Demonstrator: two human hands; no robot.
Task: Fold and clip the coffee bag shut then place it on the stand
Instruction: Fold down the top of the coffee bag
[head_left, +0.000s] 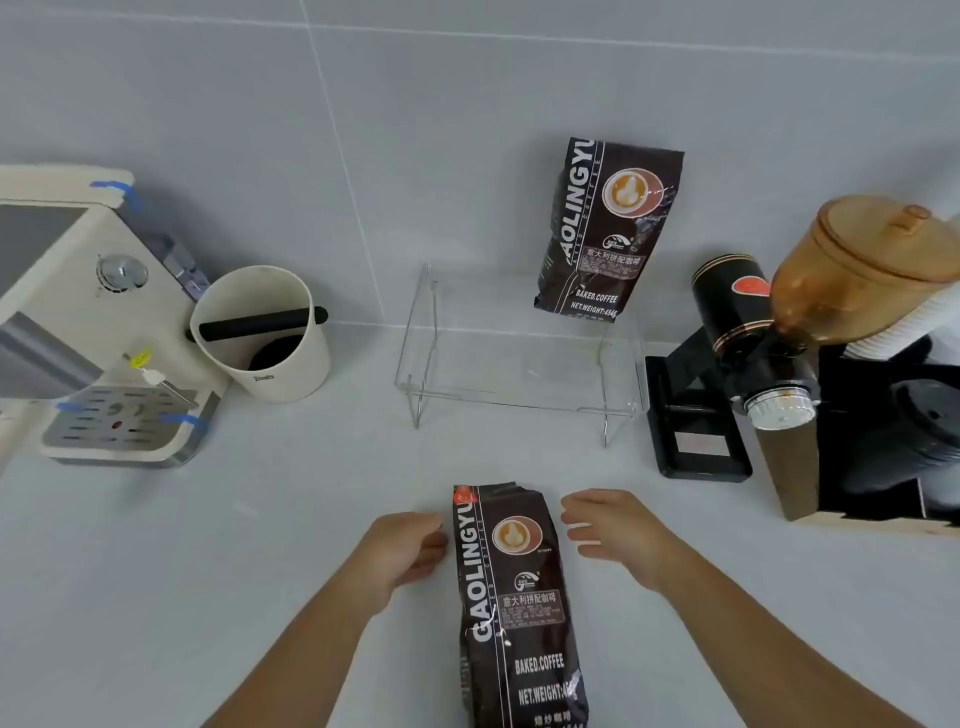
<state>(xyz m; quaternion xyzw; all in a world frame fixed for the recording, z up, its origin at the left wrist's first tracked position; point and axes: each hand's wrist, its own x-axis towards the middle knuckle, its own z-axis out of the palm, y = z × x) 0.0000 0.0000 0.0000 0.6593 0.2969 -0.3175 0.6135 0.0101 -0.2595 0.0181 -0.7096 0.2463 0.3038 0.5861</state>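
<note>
A dark brown coffee bag (514, 597) lies on the white counter right in front of me, its top edge pointing away. My left hand (402, 553) hovers just left of the bag's upper part, fingers curled and empty. My right hand (610, 530) is just right of the bag's top, fingers spread and empty. Neither hand grips the bag. A clear acrylic stand (519, 400) sits further back at the centre. A second, identical coffee bag (608, 228) stands upright on the stand's right end, leaning on the wall. I see no clip.
A cream espresso machine (78, 312) stands at the left with a cream knock box (262, 332) beside it. A black grinder (743, 358) with an amber hopper (862, 270) and a black box of cups (883, 431) crowd the right side.
</note>
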